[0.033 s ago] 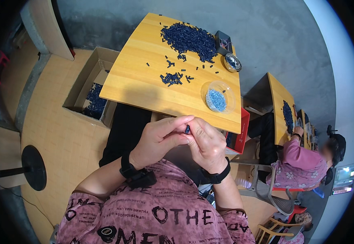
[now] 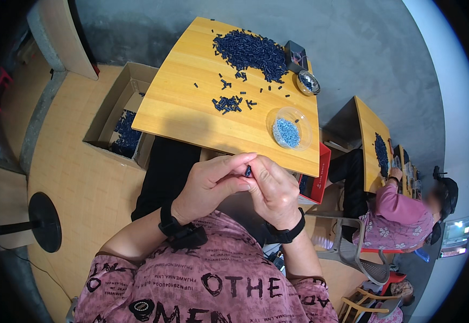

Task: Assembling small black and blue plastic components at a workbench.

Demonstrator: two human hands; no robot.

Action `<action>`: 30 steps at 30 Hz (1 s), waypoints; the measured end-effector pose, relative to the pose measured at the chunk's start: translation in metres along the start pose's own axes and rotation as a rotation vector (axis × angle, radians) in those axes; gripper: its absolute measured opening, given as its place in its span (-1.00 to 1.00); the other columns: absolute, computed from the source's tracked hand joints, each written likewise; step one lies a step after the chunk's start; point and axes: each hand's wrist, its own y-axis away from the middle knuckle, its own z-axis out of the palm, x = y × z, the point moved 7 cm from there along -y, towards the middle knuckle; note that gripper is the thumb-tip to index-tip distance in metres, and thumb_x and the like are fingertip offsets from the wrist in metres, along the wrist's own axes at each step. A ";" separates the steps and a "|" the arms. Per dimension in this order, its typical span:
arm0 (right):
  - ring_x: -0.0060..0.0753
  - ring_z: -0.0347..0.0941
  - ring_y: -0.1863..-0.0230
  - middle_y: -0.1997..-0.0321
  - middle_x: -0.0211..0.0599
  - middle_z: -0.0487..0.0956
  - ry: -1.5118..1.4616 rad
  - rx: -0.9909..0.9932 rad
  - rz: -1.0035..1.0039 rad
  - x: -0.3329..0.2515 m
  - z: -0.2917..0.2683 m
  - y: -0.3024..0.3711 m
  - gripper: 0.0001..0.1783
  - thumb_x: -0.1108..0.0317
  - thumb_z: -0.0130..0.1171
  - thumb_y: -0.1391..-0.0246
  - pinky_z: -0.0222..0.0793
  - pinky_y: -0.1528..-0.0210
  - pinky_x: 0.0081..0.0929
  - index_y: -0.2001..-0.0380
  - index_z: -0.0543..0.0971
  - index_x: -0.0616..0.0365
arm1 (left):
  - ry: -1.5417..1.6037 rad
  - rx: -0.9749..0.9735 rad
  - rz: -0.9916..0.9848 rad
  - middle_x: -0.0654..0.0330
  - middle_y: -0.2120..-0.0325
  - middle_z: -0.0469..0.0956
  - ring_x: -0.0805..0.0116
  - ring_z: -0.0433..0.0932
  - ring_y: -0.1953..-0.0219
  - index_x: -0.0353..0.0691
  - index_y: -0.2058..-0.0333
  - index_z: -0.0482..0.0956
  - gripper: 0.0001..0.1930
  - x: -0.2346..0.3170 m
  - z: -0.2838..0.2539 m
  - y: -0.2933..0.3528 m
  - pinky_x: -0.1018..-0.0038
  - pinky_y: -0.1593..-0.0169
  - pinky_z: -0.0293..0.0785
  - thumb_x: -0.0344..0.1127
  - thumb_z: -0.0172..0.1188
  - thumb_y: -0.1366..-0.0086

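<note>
My left hand [image 2: 213, 183] and my right hand [image 2: 275, 188] meet in front of my chest, just off the near edge of the table. Between their fingertips is a small dark cylindrical piece [image 2: 248, 171], mostly covered by the fingers. Both hands are closed around it. Ahead on the table stands a clear round tub [image 2: 305, 129] with light-blue small parts [image 2: 288, 133] and one dark piece inside. A small cluster of dark cylindrical pieces [image 2: 227, 104] lies farther left, and a large pile of them [image 2: 250, 51] covers the far end.
The wooden table [image 2: 164, 102] carries a dark box [image 2: 296, 56] and a small bowl [image 2: 308, 84] at its far right. A cardboard box [image 2: 97, 126] with dark pieces stands left, a red box [image 2: 320, 175] under the right edge. Another person [image 2: 401, 215] sits at a table rightward.
</note>
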 end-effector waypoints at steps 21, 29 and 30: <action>-0.06 0.61 0.17 0.12 -0.06 0.63 -0.039 -0.001 -0.019 0.002 0.011 -0.010 -0.56 0.38 0.40 0.04 0.55 0.14 -0.32 0.06 0.60 0.28 | 0.438 0.051 -0.278 0.33 0.26 0.57 0.59 0.49 0.15 -0.28 -0.16 0.50 -0.54 -0.020 -0.012 -0.007 0.62 0.01 0.44 -0.55 0.23 -0.27; -0.02 0.63 0.20 0.22 -0.02 0.66 -0.209 -0.072 0.191 0.052 0.056 -0.013 -0.68 0.34 0.38 -0.01 0.54 0.14 -0.30 0.16 0.65 0.28 | 0.550 0.457 -0.426 0.15 0.31 0.64 0.40 0.64 0.34 -0.33 0.09 0.60 -0.79 -0.070 -0.068 0.006 0.51 0.24 0.62 -0.49 0.23 -0.30; -0.03 0.63 0.20 0.22 -0.02 0.67 -0.218 -0.069 0.258 0.070 0.064 -0.013 -0.72 0.36 0.36 -0.03 0.54 0.13 -0.32 0.19 0.66 0.28 | 0.550 0.533 -0.412 0.15 0.32 0.63 0.38 0.64 0.34 -0.32 0.12 0.60 -0.82 -0.076 -0.085 0.009 0.50 0.27 0.63 -0.49 0.23 -0.29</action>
